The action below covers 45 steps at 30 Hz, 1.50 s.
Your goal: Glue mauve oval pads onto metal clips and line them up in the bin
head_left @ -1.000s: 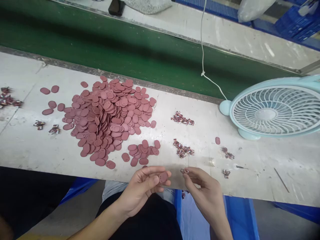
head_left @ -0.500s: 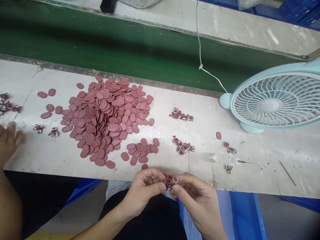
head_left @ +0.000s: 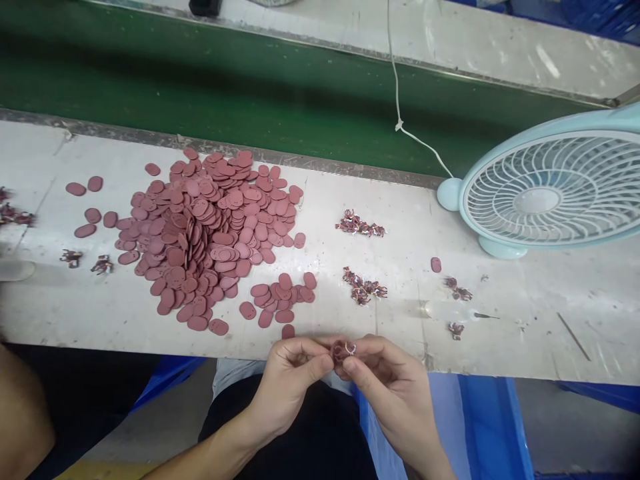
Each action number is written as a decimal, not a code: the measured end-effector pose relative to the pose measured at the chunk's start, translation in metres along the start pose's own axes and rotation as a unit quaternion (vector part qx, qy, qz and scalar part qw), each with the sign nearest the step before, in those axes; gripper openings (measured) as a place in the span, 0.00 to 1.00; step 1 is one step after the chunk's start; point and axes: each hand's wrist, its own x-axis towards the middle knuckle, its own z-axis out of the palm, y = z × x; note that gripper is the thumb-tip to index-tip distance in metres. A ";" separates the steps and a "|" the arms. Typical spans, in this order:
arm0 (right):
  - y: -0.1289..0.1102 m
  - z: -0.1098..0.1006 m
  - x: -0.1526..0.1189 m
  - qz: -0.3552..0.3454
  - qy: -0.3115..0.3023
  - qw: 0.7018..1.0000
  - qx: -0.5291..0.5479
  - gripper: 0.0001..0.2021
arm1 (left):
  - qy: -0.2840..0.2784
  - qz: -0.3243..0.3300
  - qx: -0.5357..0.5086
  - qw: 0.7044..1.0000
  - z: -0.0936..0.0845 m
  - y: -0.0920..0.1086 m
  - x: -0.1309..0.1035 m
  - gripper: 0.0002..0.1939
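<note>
At the table's front edge, my left hand point(head_left: 293, 377) pinches a reddish-brown oval disc point(head_left: 337, 353) between thumb and forefinger. My right hand point(head_left: 393, 383) is closed on a small dark-brown figurine point(head_left: 351, 349) with a light band, pressed against the disc; the fingertips hide part of both. Beyond my hands lies a small group of loose oval discs point(head_left: 284, 295), some with tiny holes. A large heap of the same discs point(head_left: 200, 233) spreads farther left. Two clusters of similar figurines, a front one point(head_left: 364, 288) and a back one point(head_left: 360, 225), lie right of the heap.
A light-blue fan point(head_left: 537, 200) stands at the right, its white cord point(head_left: 399, 100) running back. A translucent bottle with a thin dark tip point(head_left: 450, 311) lies near several figurines point(head_left: 457, 289). A co-worker's arm point(head_left: 23, 407) is at the left edge, near another bottle point(head_left: 17, 270).
The figurine and disc have turned slightly and are closer together in my fingers. The co-worker's hand has left the table at the left, where a bottle now shows. The view has shifted slightly.
</note>
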 end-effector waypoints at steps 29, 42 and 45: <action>0.205 -0.200 -0.081 0.052 0.421 0.895 -0.137 0.19 | 0.010 0.280 0.847 0.452 -0.014 0.064 0.080 0.12; 0.283 -0.176 -0.072 0.077 0.297 0.899 -0.313 0.13 | -0.042 0.180 0.501 0.845 0.000 0.071 0.049 0.08; 0.286 -0.175 -0.068 0.083 0.293 0.891 -0.337 0.13 | -0.050 0.173 0.489 0.854 0.001 0.067 0.046 0.08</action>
